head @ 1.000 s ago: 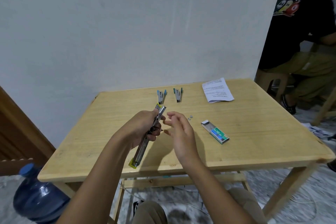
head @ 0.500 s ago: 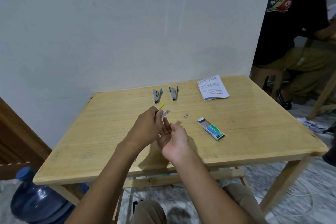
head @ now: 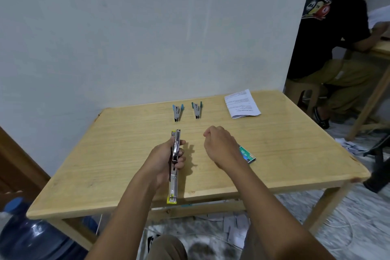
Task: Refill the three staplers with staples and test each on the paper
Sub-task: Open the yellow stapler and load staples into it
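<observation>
Yellow-tipped stapler (head: 174, 167): opened out flat, chrome magazine arm facing up, held at its middle by the left hand (head: 163, 159), fingers wrapped round the hinge. Its yellow end hangs over the near edge of the wooden table (head: 285, 154).

Change over the last second: half a second ago both hands were bunched together over the stapler, which was mostly hidden. Now the right hand (head: 220, 146) has pulled off to the right and hovers loosely curled above the staple box (head: 247, 154); whether it holds any staples I cannot tell. The stapler is again in plain view, open.

Judgement: the magazine is still being loaded; the right hand is probably going for staples. No test on paper yet.

Count:
- Staplers: 3. One in hand; blue stapler (head: 177, 113) and teal stapler (head: 197, 110) lie side by side, apart, at the far edge.
- Staple box: 1, partly hidden by the right hand.
- Folded paper (head: 241, 103): 1, far right.
</observation>
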